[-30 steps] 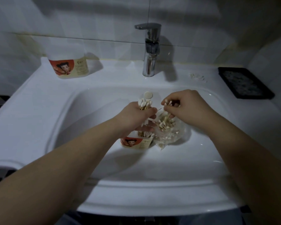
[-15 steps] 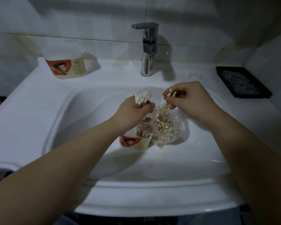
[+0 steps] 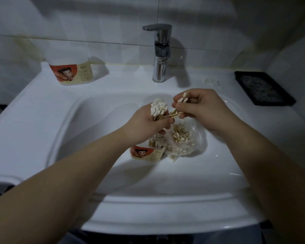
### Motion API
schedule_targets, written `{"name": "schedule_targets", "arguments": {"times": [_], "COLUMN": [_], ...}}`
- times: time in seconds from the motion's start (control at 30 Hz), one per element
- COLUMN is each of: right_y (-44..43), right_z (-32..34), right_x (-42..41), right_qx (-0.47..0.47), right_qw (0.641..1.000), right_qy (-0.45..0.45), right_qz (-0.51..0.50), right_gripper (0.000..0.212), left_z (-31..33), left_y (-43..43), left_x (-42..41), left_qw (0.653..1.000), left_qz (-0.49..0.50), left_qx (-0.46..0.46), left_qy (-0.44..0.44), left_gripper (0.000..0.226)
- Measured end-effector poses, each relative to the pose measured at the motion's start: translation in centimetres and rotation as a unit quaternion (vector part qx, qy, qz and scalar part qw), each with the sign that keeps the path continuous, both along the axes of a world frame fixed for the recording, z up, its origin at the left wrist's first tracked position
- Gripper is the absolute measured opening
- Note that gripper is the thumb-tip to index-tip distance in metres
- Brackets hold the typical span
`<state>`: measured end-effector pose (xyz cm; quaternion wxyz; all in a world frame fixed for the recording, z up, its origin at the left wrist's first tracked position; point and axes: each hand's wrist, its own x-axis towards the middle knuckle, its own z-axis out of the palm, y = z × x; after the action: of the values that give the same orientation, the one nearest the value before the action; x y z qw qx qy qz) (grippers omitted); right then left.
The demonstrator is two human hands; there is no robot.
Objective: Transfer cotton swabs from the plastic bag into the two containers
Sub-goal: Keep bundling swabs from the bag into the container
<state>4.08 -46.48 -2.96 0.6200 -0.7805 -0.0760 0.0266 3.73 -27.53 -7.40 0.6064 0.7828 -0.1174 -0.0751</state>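
Left hand point(image 3: 144, 124): curled round an upright bunch of swabs point(image 3: 158, 109), white tips up, sticks hidden in the fist.
Right hand point(image 3: 202, 110): just beside the left one, at its three o'clock; thumb and fingers pinch a smaller clutch of swabs point(image 3: 181, 99), whose sticks slant down to meet the big bunch.
Step in hand: from where I stand, it looks like the small clutch is being fed into the bunch before the lot goes into a container.
Doing it well: lay the sticks alongside the bunch, tips all one way, and loosen the left grip only enough to let them slide in. I'd keep both hands over the basin so strays fall where they can be picked up.
Plastic bag point(image 3: 183, 138): in the sink point(image 3: 33, 111), below the right hand, at five o'clock from the left. It gapes open and has plenty of swabs inside.
Near container point(image 3: 148, 153): in the basin at six o'clock from the left hand, touching the bag, already holding swabs standing on end.
Far container point(image 3: 71, 71): on the ledge at ten o'clock, well apart from both hands; I cannot tell what is in it.
Risk: the bunch looks thick for one fist, so a slack squeeze could scatter it.
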Motion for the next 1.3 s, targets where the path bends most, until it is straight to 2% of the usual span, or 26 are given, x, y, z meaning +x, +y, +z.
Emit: {"name": "schedule_targets", "arguments": {"times": [0.27,0.43,0.6,0.67,0.83,0.93,1.03,1.13,1.3], "right_y": [-0.2,-0.4,-1.2,-1.4,-2.2,-2.4,-1.7,-0.3,0.8], "right_z": [0.1,0.1,0.6,0.6,0.7,0.5,0.1,-0.3,-1.1], "right_x": [0.6,0.5,0.5,0.6,1.1,0.9,0.6,0.1,0.0], "right_qx": [0.083,0.053,0.031,0.028,0.002,-0.046,-0.117,-0.171,-0.156], "right_qw": [0.995,0.997,0.997,0.997,0.994,0.997,0.992,0.982,0.985], "right_qy": [0.031,0.028,0.028,0.026,-0.004,-0.01,-0.038,-0.075,-0.072], "right_qz": [-0.054,-0.051,-0.068,-0.073,-0.107,-0.064,-0.022,-0.002,-0.006], "right_gripper": [0.011,0.013,0.014,0.014,0.014,0.013,0.013,0.014,0.013], "left_z": [-0.1,0.0,-0.3,-0.3,0.1,0.4,0.7,0.6,0.7], "left_y": [0.3,0.3,0.7,0.7,0.5,0.6,0.5,0.4,0.6], "left_x": [0.4,0.3,0.5,0.5,0.2,0.3,0.1,-0.1,-0.1], "left_qw": [1.0,0.998,0.996,0.995,0.995,0.992,0.989,0.993,0.996], "left_qz": [-0.002,0.008,0.031,0.041,0.06,0.088,0.065,0.013,-0.013], "left_qx": [0.014,0.061,0.085,0.093,0.008,-0.054,-0.1,-0.091,-0.061], "left_qy": [-0.018,-0.023,0.0,0.015,0.073,0.077,0.085,0.073,0.056], "left_gripper": [0.019,0.009,0.022,0.02,0.015,0.021,0.027,0.028,0.024]}}
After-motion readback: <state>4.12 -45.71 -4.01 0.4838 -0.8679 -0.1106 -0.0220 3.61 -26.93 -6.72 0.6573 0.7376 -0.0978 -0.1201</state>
